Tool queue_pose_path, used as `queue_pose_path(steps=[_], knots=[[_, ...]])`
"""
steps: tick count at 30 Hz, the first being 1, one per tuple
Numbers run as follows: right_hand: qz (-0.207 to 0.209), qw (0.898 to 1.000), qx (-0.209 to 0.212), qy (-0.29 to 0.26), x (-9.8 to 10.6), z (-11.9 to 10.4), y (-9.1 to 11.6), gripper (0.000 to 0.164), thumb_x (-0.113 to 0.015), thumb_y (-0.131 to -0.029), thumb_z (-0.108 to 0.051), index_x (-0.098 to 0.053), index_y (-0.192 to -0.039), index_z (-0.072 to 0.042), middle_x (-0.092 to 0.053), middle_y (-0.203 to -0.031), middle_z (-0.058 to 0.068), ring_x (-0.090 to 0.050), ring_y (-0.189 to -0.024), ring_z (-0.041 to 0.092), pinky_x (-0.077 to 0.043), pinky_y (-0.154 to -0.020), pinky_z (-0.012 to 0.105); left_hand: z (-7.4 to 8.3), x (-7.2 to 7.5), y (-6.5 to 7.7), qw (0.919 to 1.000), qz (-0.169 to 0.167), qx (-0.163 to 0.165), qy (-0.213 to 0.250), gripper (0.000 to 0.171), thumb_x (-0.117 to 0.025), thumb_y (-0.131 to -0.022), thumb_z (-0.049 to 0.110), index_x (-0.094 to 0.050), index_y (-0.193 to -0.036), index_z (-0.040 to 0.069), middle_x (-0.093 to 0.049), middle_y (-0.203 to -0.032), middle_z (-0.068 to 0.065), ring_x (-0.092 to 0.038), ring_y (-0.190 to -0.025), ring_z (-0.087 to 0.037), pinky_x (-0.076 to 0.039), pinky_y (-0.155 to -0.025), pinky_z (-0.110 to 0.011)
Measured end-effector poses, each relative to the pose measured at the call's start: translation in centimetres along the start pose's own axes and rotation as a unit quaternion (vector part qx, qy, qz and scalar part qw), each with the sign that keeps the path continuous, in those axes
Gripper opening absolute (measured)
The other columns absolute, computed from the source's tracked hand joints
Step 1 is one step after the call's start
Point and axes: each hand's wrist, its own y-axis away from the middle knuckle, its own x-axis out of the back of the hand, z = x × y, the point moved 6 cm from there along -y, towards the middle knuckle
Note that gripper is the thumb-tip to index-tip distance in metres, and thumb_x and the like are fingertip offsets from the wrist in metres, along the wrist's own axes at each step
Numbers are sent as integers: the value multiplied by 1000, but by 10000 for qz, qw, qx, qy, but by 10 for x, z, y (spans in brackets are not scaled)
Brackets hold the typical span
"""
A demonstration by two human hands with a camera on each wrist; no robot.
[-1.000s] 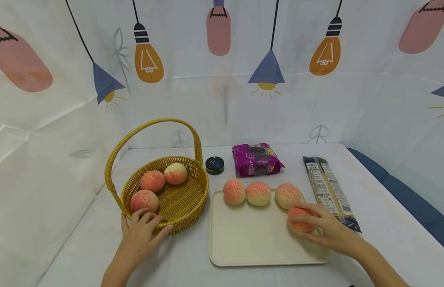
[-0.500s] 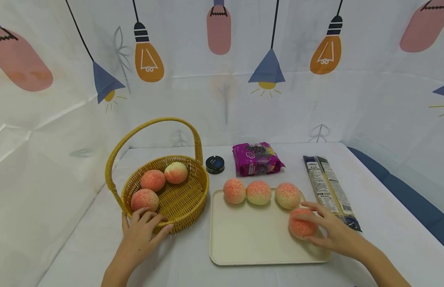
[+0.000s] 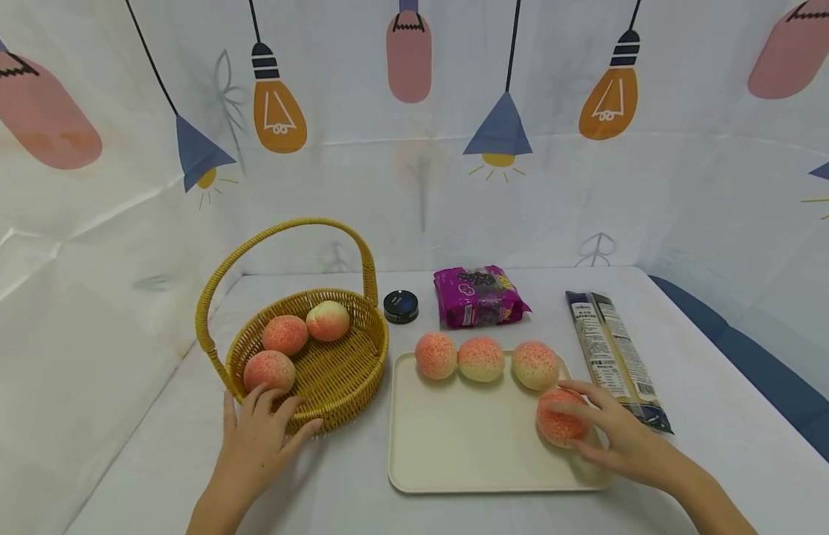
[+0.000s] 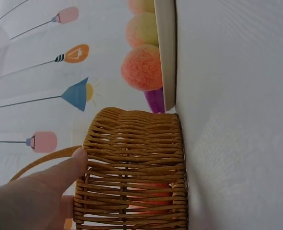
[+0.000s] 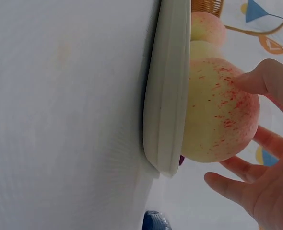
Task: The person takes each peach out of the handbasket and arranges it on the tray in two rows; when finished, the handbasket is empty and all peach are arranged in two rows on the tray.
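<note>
My right hand [image 3: 618, 435] holds a peach [image 3: 562, 418] on the right side of a cream tray [image 3: 468, 453]. In the right wrist view the thumb [image 5: 252, 81] touches the peach, other fingers reach behind it, and one stands apart from it. Three more peaches, the middle one [image 3: 481, 360] among them, line the tray's far edge. On the left, my left hand [image 3: 256, 442] grips the near rim of a wicker basket [image 3: 343, 412], its thumb [image 4: 76, 163] at the rim. Inside the basket lie three peaches, one [image 3: 270, 371] right by my fingertips.
Behind the tray stand a round black tin [image 3: 401, 306] and a purple snack package [image 3: 479, 297]. A long flat food packet [image 3: 618, 357] lies to the right of the tray. The basket's tall handle [image 3: 307, 221] arches up. A printed cloth [image 3: 421, 186] hangs at the back.
The peach under my right hand has come slightly nearer on the tray, and that hand's grip looks a little looser. My left hand's fingers have shifted slightly at the basket rim.
</note>
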Motion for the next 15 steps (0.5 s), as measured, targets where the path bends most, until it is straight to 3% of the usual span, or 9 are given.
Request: queue_pose_path(steps=[7, 11, 15], knots=[[-76, 9998, -186, 74, 2, 0, 2, 69, -79, -60, -3, -58, -122, -25, -47, -128, 10, -46, -108, 23, -52, -76, 29, 11, 9, -5, 9983, 25, -581, -34, 47, -57, -86, 48, -64, -101, 4, -54, -109, -22, -46, -110, -39, -30, -96, -55], [54, 9998, -159, 66, 5, -1, 3, 69, -79, -59, -3, -58, -122, -24, -47, -128, 11, -47, -107, 25, -51, -76, 26, 5, 12, -14, 9989, -140, -448, -80, 55, -55, -85, 53, -61, -104, 2, -54, -101, -19, -51, -98, -37, -41, -83, -52], [315, 9995, 94, 44, 6, -2, 4, 69, -78, -57, -1, -59, -121, -20, -48, -126, 13, -48, -107, 24, -43, -83, 15, -3, 15, -22, 9991, -384, -157, -87, 62, -48, -87, 57, -57, -114, 2, -50, -110, -26, -46, -106, -46, -41, -82, -58]])
